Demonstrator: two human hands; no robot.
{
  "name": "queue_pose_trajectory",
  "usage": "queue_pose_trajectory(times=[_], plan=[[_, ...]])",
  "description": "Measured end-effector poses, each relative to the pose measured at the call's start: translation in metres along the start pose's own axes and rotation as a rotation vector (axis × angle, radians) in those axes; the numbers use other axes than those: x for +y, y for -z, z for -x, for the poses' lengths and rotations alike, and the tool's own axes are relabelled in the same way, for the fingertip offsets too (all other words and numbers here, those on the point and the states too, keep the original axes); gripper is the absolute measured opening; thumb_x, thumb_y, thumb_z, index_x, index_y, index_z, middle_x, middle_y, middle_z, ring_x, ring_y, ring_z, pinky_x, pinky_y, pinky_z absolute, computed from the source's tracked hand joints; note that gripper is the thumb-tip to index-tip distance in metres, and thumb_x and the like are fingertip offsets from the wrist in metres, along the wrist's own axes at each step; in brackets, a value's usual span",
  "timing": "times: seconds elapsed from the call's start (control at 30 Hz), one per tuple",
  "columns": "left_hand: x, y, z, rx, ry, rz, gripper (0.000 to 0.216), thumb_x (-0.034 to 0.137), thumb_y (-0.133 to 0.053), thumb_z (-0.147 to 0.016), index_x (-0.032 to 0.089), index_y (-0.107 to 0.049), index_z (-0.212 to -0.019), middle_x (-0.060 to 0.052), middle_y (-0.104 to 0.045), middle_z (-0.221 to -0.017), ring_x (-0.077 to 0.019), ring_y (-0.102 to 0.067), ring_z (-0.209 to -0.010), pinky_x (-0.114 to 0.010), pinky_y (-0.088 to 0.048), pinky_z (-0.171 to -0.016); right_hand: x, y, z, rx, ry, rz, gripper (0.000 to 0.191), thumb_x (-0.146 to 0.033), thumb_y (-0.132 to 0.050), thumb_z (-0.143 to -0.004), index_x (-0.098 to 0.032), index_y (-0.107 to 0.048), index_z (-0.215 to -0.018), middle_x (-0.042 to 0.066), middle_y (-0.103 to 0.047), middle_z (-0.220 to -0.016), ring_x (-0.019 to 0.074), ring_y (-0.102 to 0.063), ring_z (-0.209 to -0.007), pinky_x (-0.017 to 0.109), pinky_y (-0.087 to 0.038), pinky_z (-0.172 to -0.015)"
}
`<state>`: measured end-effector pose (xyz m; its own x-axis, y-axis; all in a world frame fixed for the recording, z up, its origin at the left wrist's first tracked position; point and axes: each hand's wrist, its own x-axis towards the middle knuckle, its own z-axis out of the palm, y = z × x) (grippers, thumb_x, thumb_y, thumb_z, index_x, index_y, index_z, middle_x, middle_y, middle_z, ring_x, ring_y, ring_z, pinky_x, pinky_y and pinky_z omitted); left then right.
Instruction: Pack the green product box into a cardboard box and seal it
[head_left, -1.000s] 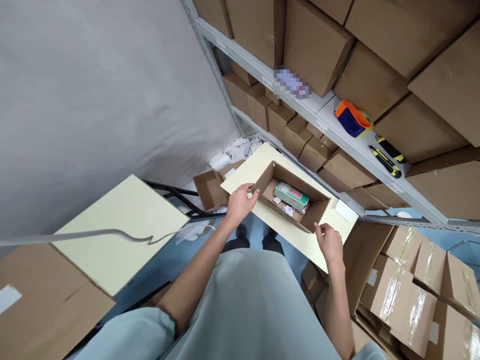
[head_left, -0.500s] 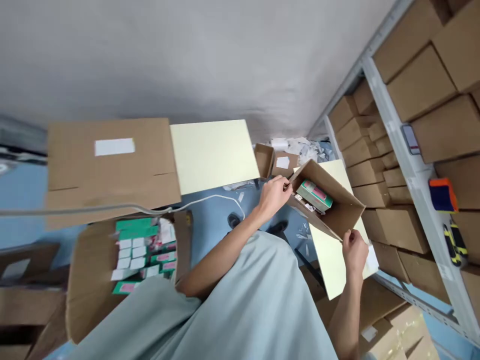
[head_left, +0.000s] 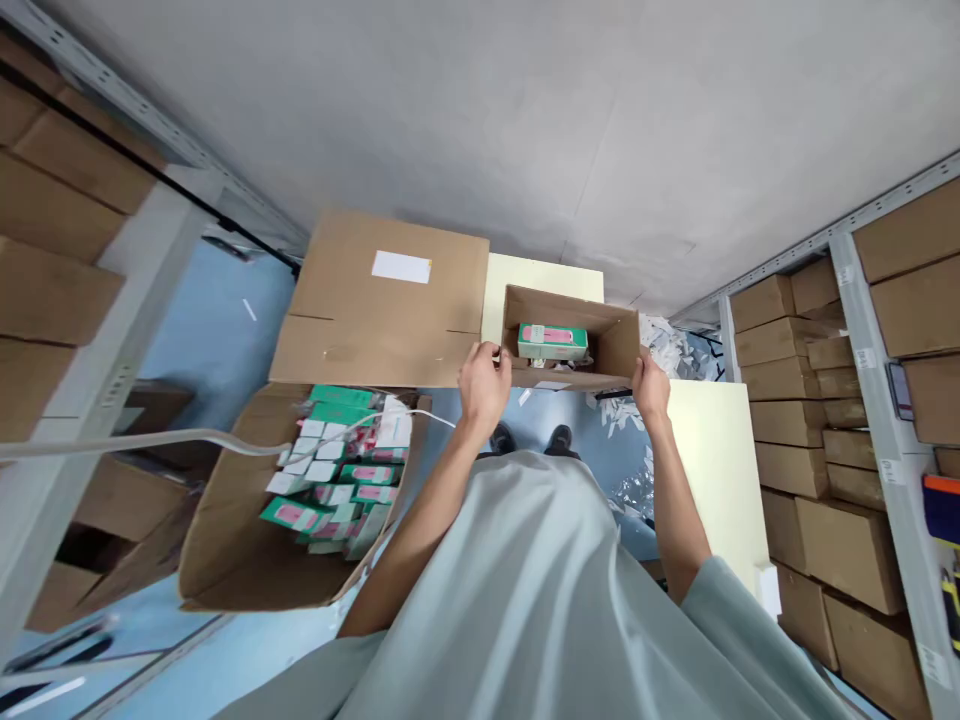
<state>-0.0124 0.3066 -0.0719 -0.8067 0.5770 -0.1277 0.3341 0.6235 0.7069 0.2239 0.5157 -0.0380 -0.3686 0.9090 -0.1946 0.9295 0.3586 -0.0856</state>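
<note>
A small open cardboard box [head_left: 615, 335] is held up in front of me, over the edge of a pale yellow table [head_left: 540, 275]. Inside it lies a green and pink packet [head_left: 553, 341]. My left hand [head_left: 484, 385] grips the box's left end and my right hand [head_left: 649, 388] grips its right end. Below left, a large open carton [head_left: 225, 540] holds several of the same green and pink packets [head_left: 330, 480].
A big closed carton [head_left: 382, 300] with a white label sits left of the small box. A second yellow table [head_left: 716, 470] stands to the right. Metal shelves with brown boxes line the right [head_left: 825, 400] and left [head_left: 45, 250] sides. White paper scraps [head_left: 675, 345] litter the blue floor.
I have turned left, carrying the small box off the right-hand table and across to the other table. Both hands have kept hold of it, and the carton of packets has come into view.
</note>
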Motion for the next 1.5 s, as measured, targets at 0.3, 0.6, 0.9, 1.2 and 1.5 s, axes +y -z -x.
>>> queue_pose_trajectory(times=[0.3, 0.6, 0.9, 1.2, 1.5], plan=[[-0.006, 0.003, -0.033, 0.049, 0.088, 0.080, 0.023, 0.034, -0.052, -0.109, 0.022, -0.072, -0.107, -0.015, -0.081, -0.117, -0.0291, -0.077, -0.105, -0.040, -0.055, -0.099, -0.031, 0.010, -0.034, 0.077, 0.059, -0.084, 0.047, -0.034, -0.038, -0.115, -0.010, -0.076, -0.126, 0.019, -0.082, -0.113, 0.0263, -0.071, -0.097, 0.031, -0.043, -0.084], [-0.042, -0.021, 0.009, 0.154, 0.343, 0.097, 0.034, 0.037, -0.044, -0.113, 0.022, -0.075, -0.112, -0.014, -0.083, -0.117, -0.0288, -0.076, -0.108, -0.037, -0.055, -0.097, -0.028, 0.051, 0.006, 0.207, 0.294, -0.163, 0.052, -0.055, -0.043, -0.114, -0.016, -0.077, -0.112, 0.011, -0.080, -0.091, 0.0225, -0.070, -0.074, 0.031, -0.049, -0.076], [-0.064, -0.089, 0.083, 0.118, 0.624, 0.228, 0.028, 0.028, -0.054, -0.109, 0.020, -0.078, -0.121, -0.014, -0.082, -0.127, -0.0291, -0.077, -0.116, -0.039, -0.056, -0.106, -0.068, -0.024, 0.005, -0.491, 0.834, -0.038, 0.038, -0.045, -0.048, -0.115, -0.022, -0.078, -0.108, 0.008, -0.082, -0.095, 0.0214, -0.073, -0.078, 0.028, -0.051, -0.080], [-0.112, -0.139, 0.152, 0.087, 0.849, 0.320, 0.028, 0.025, -0.053, -0.106, 0.021, -0.078, -0.120, -0.014, -0.084, -0.126, -0.0313, -0.080, -0.115, -0.039, -0.059, -0.104, -0.090, -0.164, 0.002, -0.834, 0.894, 0.197, 0.018, -0.028, -0.060, -0.111, -0.023, -0.075, -0.102, 0.005, -0.082, -0.096, 0.0229, -0.076, -0.088, 0.027, -0.049, -0.086], [-0.210, -0.188, 0.156, 0.051, 0.826, 0.371, 0.030, 0.028, -0.056, -0.104, 0.019, -0.077, -0.123, -0.016, -0.082, -0.124, -0.0368, -0.078, -0.118, -0.047, -0.060, -0.108, -0.103, -0.287, -0.004, -0.928, 0.633, 0.179, 0.016, -0.030, -0.062, -0.109, -0.023, -0.073, -0.099, -0.001, -0.078, -0.086, 0.0154, -0.074, -0.069, 0.024, -0.056, -0.074]])
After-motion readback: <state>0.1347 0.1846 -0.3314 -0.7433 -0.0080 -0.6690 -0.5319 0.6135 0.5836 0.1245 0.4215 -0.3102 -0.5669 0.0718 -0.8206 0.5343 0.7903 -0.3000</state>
